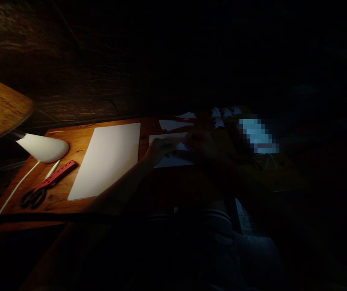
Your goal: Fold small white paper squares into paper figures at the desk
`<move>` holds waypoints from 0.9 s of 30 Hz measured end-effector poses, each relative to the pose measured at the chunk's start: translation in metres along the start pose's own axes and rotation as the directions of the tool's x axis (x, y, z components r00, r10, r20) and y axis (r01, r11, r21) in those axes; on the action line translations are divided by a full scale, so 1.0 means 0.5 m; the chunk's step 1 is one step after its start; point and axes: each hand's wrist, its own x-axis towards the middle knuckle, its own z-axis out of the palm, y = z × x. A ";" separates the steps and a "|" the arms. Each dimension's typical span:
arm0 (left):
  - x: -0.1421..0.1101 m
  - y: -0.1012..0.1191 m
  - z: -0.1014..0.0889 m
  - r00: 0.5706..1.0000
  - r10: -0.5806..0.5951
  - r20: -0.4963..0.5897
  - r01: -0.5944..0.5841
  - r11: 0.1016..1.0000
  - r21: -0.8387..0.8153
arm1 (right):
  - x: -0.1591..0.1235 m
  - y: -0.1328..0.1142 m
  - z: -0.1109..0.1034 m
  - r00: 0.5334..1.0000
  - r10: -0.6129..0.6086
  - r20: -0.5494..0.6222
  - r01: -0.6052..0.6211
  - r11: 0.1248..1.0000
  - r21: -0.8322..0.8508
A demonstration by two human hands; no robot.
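The scene is very dark. My left hand (160,148) rests on a small white sheet of paper (173,161) on the wooden table, its fingers curled onto the sheet's top edge. My right hand (198,142) lies in shadow just to the right, fingers bent and pinching the same paper near its upper right part. Both hands meet over the sheet.
A larger white sheet (108,159) lies to the left. Red-handled scissors (44,185) and a white lamp (43,147) with its cord sit at the table's left end. More paper pieces (173,123) and small folded white shapes (224,113) lie farther back.
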 end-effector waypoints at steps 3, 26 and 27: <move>-0.002 -0.001 -0.001 0.999 0.053 -0.005 -0.053 0.994 0.093 | 0.001 0.004 0.003 1.000 0.015 0.022 -0.015 1.000 0.006; -0.004 0.017 -0.011 0.984 0.160 -0.073 -0.158 0.987 0.034 | 0.044 -0.028 0.020 0.989 -0.054 0.137 0.062 0.997 -0.053; -0.003 0.018 -0.013 0.984 0.161 -0.081 -0.158 0.987 0.043 | 0.053 -0.032 0.024 0.989 -0.039 0.142 0.049 0.997 -0.063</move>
